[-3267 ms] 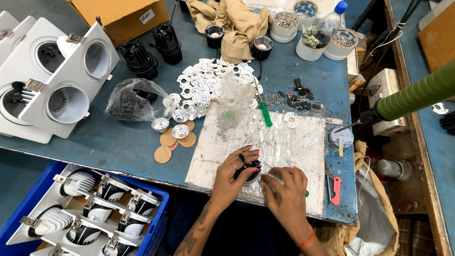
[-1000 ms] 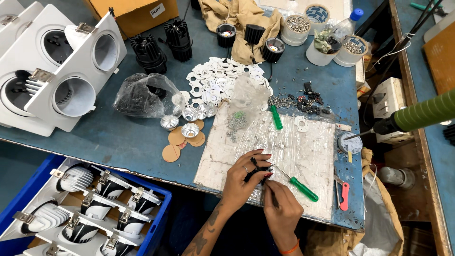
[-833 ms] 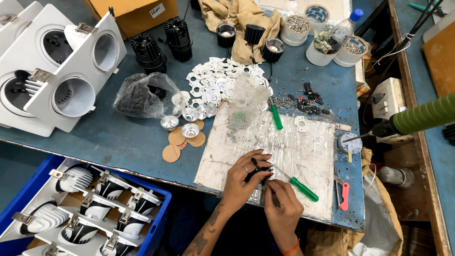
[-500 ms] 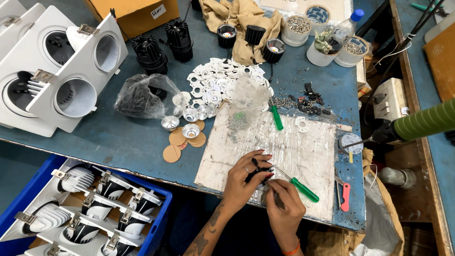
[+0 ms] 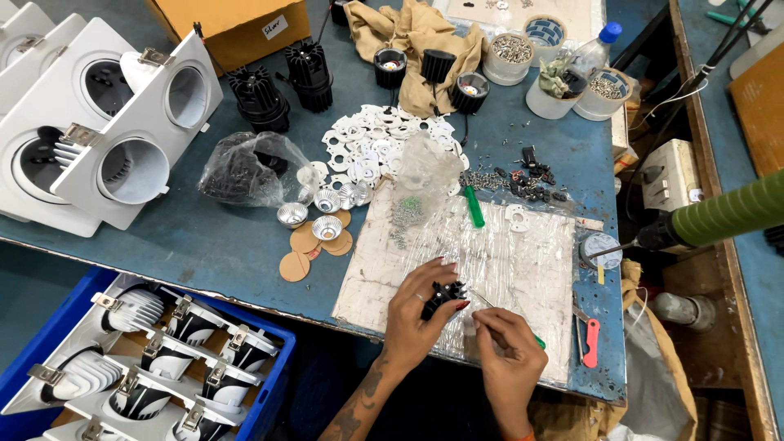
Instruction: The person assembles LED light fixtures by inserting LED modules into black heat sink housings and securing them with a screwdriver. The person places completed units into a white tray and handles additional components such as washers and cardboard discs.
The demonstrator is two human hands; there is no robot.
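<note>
My left hand [image 5: 418, 314] grips a small black finned heat sink [image 5: 442, 296] just above the worn white work board [image 5: 523, 253] on the blue bench. My right hand [image 5: 510, 353] is closed around a green-handled screwdriver [image 5: 539, 342], whose thin metal shaft points left toward the heat sink. Most of the green handle is hidden under my fingers. Both hands are close together at the board's near edge.
A second green screwdriver [image 5: 474, 206], loose screws and black parts [image 5: 531, 184] lie at the board's far edge. White ring gaskets [image 5: 371, 147], silver reflectors [image 5: 327, 227], black heat sinks [image 5: 310, 73], white twin housings [image 5: 122, 131], screw cups [image 5: 508, 57] and a blue crate [image 5: 163, 359] of lamps surround me.
The right hand picked up the green screwdriver after the earliest frame and brought its tip to the heat sink. Over the last second the screwdriver's handle slipped under my fingers.
</note>
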